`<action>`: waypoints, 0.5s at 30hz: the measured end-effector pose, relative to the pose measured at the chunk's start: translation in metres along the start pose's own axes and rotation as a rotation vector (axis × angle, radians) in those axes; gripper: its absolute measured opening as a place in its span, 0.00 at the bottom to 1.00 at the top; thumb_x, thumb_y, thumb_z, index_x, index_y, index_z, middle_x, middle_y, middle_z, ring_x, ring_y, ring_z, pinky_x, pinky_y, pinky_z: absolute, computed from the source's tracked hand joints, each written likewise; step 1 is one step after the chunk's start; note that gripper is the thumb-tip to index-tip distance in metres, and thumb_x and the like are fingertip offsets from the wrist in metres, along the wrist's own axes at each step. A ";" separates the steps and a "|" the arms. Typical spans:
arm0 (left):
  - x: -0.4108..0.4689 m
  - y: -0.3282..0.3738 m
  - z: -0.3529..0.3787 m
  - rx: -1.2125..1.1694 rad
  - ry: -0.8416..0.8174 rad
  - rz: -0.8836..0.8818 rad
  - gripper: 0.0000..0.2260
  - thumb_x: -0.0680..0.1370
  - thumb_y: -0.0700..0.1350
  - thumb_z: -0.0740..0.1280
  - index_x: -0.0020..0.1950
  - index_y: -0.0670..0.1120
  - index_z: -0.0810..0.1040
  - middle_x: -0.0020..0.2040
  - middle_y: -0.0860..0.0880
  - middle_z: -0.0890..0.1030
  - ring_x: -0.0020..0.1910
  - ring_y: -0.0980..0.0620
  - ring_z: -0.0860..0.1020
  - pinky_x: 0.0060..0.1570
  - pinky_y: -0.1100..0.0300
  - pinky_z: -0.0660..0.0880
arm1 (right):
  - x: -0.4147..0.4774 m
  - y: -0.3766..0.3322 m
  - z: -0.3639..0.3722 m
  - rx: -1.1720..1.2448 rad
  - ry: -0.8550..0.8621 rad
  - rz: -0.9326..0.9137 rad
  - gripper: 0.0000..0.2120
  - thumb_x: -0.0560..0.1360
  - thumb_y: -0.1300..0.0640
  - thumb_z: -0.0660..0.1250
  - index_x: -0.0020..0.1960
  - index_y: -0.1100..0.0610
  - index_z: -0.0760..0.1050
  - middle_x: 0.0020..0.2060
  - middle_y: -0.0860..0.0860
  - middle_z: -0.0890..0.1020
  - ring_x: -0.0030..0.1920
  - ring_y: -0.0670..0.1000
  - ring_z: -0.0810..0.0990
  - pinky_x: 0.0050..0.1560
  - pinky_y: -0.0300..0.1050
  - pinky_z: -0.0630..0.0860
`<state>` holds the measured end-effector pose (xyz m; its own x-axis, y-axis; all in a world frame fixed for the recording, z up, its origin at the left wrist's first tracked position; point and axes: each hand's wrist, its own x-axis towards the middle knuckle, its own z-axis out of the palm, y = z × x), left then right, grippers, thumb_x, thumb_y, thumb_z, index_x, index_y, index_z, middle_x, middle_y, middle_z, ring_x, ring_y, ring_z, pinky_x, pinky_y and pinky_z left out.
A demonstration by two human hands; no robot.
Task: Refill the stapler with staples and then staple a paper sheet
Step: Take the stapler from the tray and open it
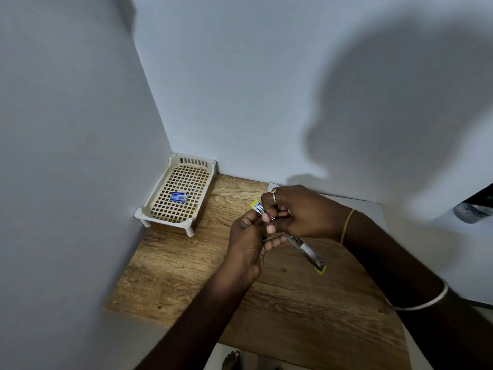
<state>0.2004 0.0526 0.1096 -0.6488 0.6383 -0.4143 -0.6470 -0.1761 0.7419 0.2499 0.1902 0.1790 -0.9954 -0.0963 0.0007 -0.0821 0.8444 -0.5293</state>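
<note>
A yellow and silver stapler [309, 253] is swung wide open above the wooden table [280, 303]. One end pokes out near my fingers at the upper left and the other end hangs lower right. My left hand [248, 241] grips the stapler's middle from below. My right hand [301, 212] pinches at the metal channel near the upper end; whether staples are between its fingers is hidden. A small blue staple box [179, 197] lies in the cream basket. A white paper sheet [400, 217] lies on the table behind my right hand.
The cream lattice basket [162, 209] stands on short legs in the corner where two grey walls meet. A dark object [477, 206] sits at the far right edge. A bare foot [231, 360] shows below the table's front edge.
</note>
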 end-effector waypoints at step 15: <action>0.022 0.036 -0.012 -0.158 0.044 0.173 0.06 0.82 0.37 0.64 0.49 0.44 0.80 0.47 0.43 0.88 0.43 0.47 0.88 0.37 0.55 0.83 | -0.010 0.005 0.030 0.010 0.603 0.148 0.10 0.72 0.51 0.76 0.44 0.48 0.74 0.37 0.44 0.83 0.37 0.44 0.82 0.38 0.48 0.79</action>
<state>0.1582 0.0519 0.1207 -0.7704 0.5554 -0.3132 -0.5766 -0.3972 0.7139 0.2612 0.1796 0.1514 -0.8495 0.3385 0.4046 0.0565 0.8209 -0.5682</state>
